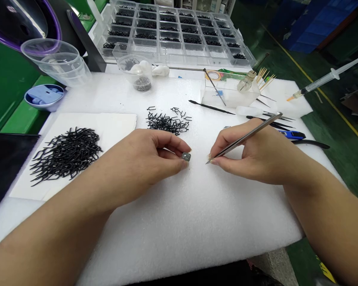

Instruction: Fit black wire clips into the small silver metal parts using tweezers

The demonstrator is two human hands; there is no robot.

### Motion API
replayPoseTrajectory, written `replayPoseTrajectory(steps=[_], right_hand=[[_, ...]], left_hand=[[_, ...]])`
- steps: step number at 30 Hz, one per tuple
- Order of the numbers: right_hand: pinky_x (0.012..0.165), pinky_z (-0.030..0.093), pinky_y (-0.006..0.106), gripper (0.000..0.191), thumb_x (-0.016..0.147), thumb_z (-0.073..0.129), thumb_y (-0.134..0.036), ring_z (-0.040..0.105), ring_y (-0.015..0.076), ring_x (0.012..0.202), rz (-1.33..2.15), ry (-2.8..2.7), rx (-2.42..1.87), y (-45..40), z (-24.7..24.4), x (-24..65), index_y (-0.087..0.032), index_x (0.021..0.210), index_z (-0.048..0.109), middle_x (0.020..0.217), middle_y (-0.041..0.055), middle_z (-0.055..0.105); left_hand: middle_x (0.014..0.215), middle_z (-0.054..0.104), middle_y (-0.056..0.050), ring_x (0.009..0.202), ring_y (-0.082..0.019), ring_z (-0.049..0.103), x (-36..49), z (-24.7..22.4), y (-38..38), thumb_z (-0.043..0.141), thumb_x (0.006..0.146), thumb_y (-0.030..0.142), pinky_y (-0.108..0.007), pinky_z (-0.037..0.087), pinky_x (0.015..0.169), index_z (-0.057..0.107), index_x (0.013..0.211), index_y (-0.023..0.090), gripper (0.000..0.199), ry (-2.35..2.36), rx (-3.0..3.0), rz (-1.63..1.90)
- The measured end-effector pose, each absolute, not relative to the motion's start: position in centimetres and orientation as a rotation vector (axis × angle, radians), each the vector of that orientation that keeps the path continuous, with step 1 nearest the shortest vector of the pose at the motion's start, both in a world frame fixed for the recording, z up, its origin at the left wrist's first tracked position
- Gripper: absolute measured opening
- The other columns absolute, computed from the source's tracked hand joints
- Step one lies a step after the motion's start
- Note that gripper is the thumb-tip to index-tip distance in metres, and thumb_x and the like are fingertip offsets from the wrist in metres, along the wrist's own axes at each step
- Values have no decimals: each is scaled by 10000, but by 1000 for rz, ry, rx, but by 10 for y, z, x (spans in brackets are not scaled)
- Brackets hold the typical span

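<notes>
Between the thumb and fingers of my left hand [150, 159] is a small grey metal block [186, 156], held just above the white foam sheet [197, 222]. My right hand [256, 151] grips slim metal tweezers [247, 135] like a pen, their tip down and left, a short gap from the block. Beyond my left hand lies a small heap of black bent wire pieces [167, 123], a few of them loose at its edge. A bigger pile of longer black wire pieces [67, 155] rests on white paper [116, 119] at the left.
A clear compartment box [176, 51] with black pieces stands at the back. Nearer are plastic cups [59, 63], a clear tray [226, 89] with a small bottle, a syringe [325, 79], a dark thin tool [211, 107] and a blue-handled tool [295, 135].
</notes>
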State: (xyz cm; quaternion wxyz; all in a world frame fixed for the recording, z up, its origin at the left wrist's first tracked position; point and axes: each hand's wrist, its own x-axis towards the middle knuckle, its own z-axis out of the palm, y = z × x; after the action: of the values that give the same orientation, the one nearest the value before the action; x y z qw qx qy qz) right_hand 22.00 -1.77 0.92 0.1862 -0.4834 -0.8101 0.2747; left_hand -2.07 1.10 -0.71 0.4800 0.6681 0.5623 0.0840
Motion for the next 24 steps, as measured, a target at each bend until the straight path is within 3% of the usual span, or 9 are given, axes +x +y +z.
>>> replayPoseTrajectory(steps=[13, 24], right_hand=[[630, 575, 312, 120, 794, 721, -119, 728, 189, 731, 784, -2208, -1336, -19, 11, 222, -237, 798, 737, 796, -11, 778], [734, 623, 354, 129, 847, 698, -164, 772, 216, 827, 395, -2180, -1219, -36, 7, 207, -290, 850, 729, 939, -8, 820]], left_hand=[[637, 680, 61, 589, -134, 606, -16, -2, 12, 790, 747, 465, -229, 428, 503, 788, 934, 338, 226, 1379, 1644, 195], [635, 702, 53, 598, -146, 629, -10, 2, 9, 721, 768, 361, -229, 417, 497, 805, 890, 308, 157, 1298, 1617, 234]])
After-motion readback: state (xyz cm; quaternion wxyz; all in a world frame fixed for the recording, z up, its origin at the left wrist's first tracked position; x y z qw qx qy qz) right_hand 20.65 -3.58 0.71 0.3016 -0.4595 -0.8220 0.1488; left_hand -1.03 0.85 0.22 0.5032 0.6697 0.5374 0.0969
